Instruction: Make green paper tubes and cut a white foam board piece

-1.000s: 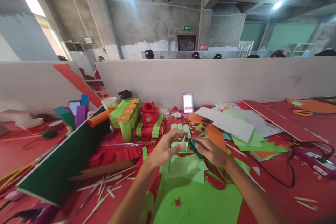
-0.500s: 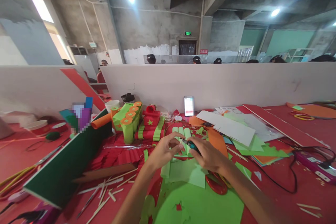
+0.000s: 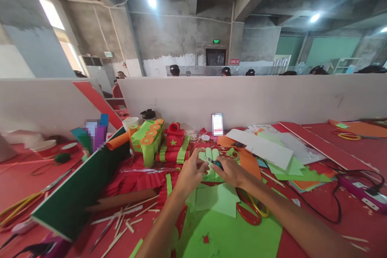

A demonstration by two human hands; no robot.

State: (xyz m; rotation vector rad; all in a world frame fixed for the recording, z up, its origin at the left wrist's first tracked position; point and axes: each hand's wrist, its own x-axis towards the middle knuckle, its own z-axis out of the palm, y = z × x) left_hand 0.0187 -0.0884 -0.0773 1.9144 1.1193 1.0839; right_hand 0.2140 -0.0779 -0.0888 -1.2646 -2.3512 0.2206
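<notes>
My right hand (image 3: 234, 172) is closed round a small pair of pliers (image 3: 217, 164) with dark teal handles. Their metal jaws point left, towards the fingertips of my left hand (image 3: 192, 172). That hand's thumb and fingers are pinched together at the jaws; whatever they hold is too small to make out. Beneath both hands lie pale green paper rolls (image 3: 215, 153), side by side and partly covered. A pale green sheet (image 3: 216, 201) is just in front of them, over a larger bright green sheet (image 3: 242, 236). Scissors (image 3: 249, 213) with red and yellow handles rest below my right wrist.
Red and green paper rolls with stars (image 3: 173, 142) stand at the back left beside a dark green board (image 3: 75, 187). Wooden sticks (image 3: 121, 225) are scattered at front left. A phone (image 3: 217, 124) leans on the partition. Paper sheets (image 3: 263, 145) and a power strip (image 3: 364, 193) lie right.
My left hand has turned a little more upright, and the pliers' jaws have shifted slightly left. My right forearm has moved a little up and outward, and the view has tilted slightly.
</notes>
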